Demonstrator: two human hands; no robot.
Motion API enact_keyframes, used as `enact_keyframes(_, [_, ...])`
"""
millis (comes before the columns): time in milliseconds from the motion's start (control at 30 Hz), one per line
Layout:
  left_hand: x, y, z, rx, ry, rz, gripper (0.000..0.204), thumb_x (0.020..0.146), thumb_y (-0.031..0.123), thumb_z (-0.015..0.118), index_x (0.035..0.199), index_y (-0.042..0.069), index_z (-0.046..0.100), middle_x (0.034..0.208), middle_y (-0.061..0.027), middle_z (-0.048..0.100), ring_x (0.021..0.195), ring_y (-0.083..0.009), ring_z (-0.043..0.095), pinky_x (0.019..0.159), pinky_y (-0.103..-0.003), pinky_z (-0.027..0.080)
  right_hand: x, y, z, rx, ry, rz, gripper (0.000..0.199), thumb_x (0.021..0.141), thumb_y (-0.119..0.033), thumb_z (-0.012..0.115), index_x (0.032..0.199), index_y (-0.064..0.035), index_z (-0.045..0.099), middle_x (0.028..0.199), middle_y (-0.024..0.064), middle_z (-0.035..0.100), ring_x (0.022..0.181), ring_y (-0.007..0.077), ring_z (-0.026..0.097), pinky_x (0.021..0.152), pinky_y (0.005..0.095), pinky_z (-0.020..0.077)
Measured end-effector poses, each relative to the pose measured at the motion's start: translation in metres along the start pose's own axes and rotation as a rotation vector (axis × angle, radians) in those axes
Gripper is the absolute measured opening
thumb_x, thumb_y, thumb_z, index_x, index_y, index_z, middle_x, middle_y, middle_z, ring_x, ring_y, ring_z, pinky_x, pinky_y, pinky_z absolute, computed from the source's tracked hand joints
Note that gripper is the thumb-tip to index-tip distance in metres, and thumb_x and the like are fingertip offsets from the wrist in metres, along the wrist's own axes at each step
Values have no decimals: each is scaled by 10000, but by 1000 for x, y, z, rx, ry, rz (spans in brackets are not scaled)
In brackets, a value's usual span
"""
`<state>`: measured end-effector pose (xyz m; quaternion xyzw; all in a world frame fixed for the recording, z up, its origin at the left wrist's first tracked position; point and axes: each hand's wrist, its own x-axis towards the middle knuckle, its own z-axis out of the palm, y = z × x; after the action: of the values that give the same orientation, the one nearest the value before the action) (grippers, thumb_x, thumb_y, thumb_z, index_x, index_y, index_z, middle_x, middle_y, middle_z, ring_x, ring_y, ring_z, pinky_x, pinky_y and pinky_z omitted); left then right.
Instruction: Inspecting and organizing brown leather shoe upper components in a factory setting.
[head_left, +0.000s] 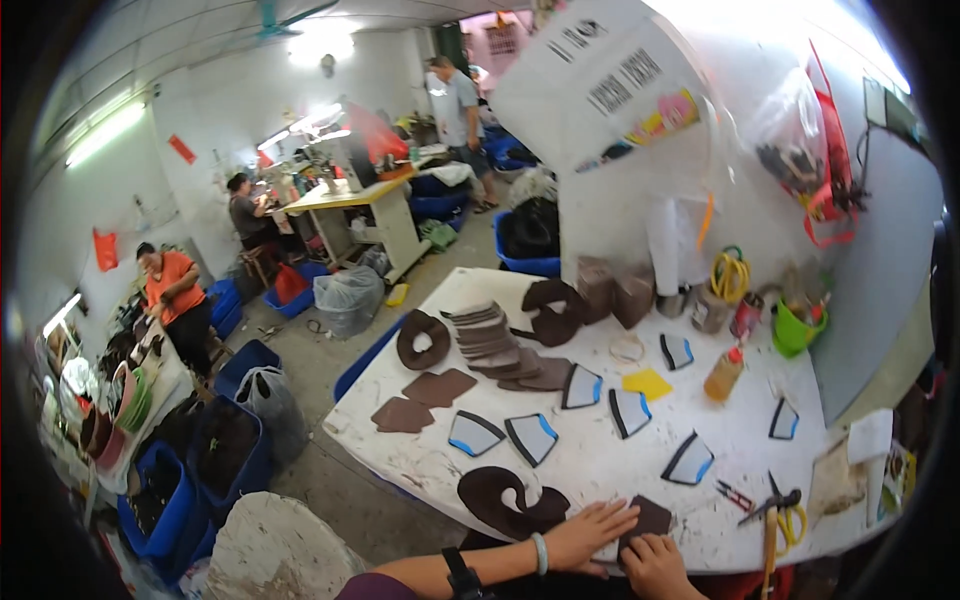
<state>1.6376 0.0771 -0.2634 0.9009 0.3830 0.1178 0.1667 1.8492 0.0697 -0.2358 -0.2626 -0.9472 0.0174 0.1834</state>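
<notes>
At the near edge of the white table [400, 455], my left hand [590, 530] lies flat with fingers stretched toward a dark brown flat piece [652, 516]. Its fingertips reach the left side of that piece. My right hand [655, 566] has curled fingers gripping the near edge of the same piece; its thumb is hard to see. A dark brown curved piece [487, 497] lies just left of my left hand. Farther in, several grey trapezoid pieces with black and blue edges [532, 440] are spread about, beside a stack of brown pieces [482, 335].
Right of my hands lie red-handled snips [735, 495], black scissors [778, 497] and yellow-handled scissors [792, 527]. A bottle of amber liquid [724, 375] and a green basket [797, 330] stand farther back. Blue bins [160, 505] line the floor at left; other people work beyond.
</notes>
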Motion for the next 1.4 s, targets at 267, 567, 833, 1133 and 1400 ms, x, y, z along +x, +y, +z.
enact_keyframes(267, [-15,22,23,-35,277,-50,464,835,277,616,1260,129,504,1390,-106,400,1314,-322,337,1013,-495,297,-1,-6,-13,65,-24,-123,158,751,-94,588,889,-18,577,934,125,556,936,285,534,816,395,433])
enact_keyframes(567, [-15,41,-18,-208,655,-29,158,818,223,647,926,109,648,972,-36,622,960,-240,575,831,-407,425,36,-20,-74,220,160,30,130,715,-15,632,834,-36,582,809,117,588,812,307,562,733,398,446])
enact_keyframes(833, [-44,51,-68,-585,589,-226,248,829,206,651,1005,37,604,993,-119,608,930,-286,592,795,-373,467,87,-33,-101,369,146,53,65,740,5,644,791,-28,621,812,124,601,731,296,572,642,378,452])
enact_keyframes(1133, [-92,37,-116,-497,750,-510,195,849,156,662,1001,37,636,853,-127,650,738,-192,640,667,-289,496,158,-52,-77,462,172,-53,394,705,-116,726,1067,-34,596,1085,158,606,943,267,602,765,335,469])
enact_keyframes(1400, [-131,10,-130,-1200,1155,-486,209,930,107,569,1087,-32,567,951,-56,652,860,-84,602,764,-208,490,181,-71,-32,1565,60,431,507,789,-77,716,1231,-25,475,1112,87,591,1017,158,571,863,291,456])
